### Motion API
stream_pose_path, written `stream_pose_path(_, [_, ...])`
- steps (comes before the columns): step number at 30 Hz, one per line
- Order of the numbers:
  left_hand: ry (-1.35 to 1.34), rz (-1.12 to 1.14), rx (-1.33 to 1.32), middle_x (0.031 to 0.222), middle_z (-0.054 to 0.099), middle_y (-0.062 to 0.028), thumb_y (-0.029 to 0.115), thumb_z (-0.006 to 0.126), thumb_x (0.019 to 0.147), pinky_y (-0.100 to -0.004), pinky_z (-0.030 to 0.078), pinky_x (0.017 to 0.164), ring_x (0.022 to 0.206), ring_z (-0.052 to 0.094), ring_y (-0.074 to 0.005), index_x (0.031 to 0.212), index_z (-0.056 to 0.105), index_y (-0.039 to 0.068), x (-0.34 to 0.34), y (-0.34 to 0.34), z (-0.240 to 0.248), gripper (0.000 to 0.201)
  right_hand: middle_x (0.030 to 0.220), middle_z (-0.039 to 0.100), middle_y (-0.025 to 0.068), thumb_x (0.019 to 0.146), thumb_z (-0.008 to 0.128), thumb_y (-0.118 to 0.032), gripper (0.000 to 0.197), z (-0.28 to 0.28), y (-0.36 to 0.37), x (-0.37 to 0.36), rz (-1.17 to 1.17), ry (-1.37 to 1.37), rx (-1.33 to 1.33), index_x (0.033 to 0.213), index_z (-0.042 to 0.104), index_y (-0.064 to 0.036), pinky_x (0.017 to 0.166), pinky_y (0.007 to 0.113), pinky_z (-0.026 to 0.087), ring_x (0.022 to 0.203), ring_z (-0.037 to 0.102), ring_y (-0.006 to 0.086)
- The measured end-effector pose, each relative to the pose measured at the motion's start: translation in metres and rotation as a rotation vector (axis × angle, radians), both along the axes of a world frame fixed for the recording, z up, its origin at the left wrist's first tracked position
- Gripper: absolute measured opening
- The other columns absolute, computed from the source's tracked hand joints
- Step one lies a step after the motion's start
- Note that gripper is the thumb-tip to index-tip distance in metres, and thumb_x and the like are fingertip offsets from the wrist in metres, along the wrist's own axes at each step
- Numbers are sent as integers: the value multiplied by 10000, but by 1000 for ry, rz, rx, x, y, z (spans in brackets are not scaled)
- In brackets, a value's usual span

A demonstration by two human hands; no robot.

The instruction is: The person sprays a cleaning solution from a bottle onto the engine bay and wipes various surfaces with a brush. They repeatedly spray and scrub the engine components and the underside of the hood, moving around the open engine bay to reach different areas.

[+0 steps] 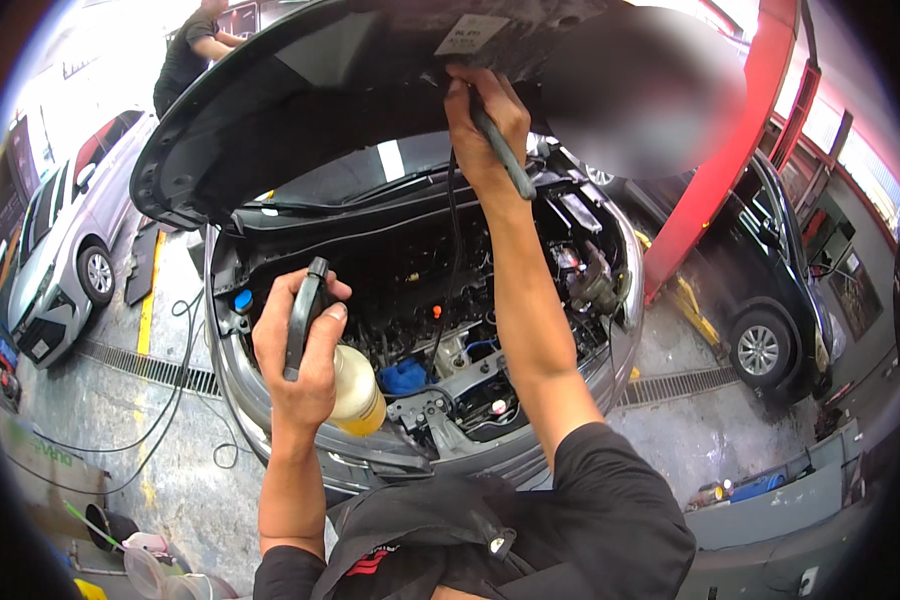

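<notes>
Grey concrete workshop floor spreads under us, crossed by a long drain grate and a loose black hose. We stand at the front of a silver car with its hood raised and the engine bay open before us at twelve o'clock.

Our left hand is clenched around the black trigger handle of a spray bottle; its yellowish body hangs below the fist, at about five o'clock from it, over the front edge of the bay. Our right hand reaches up to twelve o'clock and is closed around a dark rod-like tool, held against the underside of the hood; a thin black cord drops from there into the engine. We cannot tell what the tool's tip touches.

Inside the bay, a blue cap sits at nine o'clock and a blue cloth lies near the latch.

At ten o'clock a white car is parked; another person in a dark shirt stands beyond the hood at eleven. At three o'clock a dark car stands beside a red lift post.
</notes>
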State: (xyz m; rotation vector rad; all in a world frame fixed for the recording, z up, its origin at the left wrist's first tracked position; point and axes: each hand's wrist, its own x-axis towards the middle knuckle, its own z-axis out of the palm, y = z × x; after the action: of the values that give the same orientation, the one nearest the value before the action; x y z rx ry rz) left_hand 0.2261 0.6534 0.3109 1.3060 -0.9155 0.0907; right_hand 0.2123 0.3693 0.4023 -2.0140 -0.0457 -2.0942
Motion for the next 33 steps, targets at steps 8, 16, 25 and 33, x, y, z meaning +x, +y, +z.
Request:
stream_pose_path(8, [-77,-20,-61,988,727,-119,89,601,879,-288,510,862,915,662,-161,1137,648,-63,1,11,33,304,1109,727,146,1071,547,-89,207,20,35,-6,141,-421,-167,1169,692,23,802,312,605,857,719,182])
stream_pose_path(16, [-164,-55,-73,933,710,-113,92,587,882,-295,518,864,846,661,-153,1048,658,-50,48,15,78,230,1123,705,124,1045,598,-65,223,5,70,22,148,-351,-145,1235,672,25,739,265,545,846,662,147])
stream_pose_path(25, [-113,-293,-137,886,698,-67,24,615,876,-265,503,775,825,635,-114,1012,655,-34,135,55,45,153,1076,712,199,936,616,68,223,-1,95,64,-382,-343,-406,1139,702,36,780,442,577,941,717,324])
stream_pose_path(33, [-90,-312,-82,873,709,-51,27,623,878,-249,486,675,733,600,-84,1047,660,-35,212,79,18,183,1056,710,156,1008,619,-41,210,-15,131,112,-415,-280,12,1197,690,18,834,378,582,891,712,243])
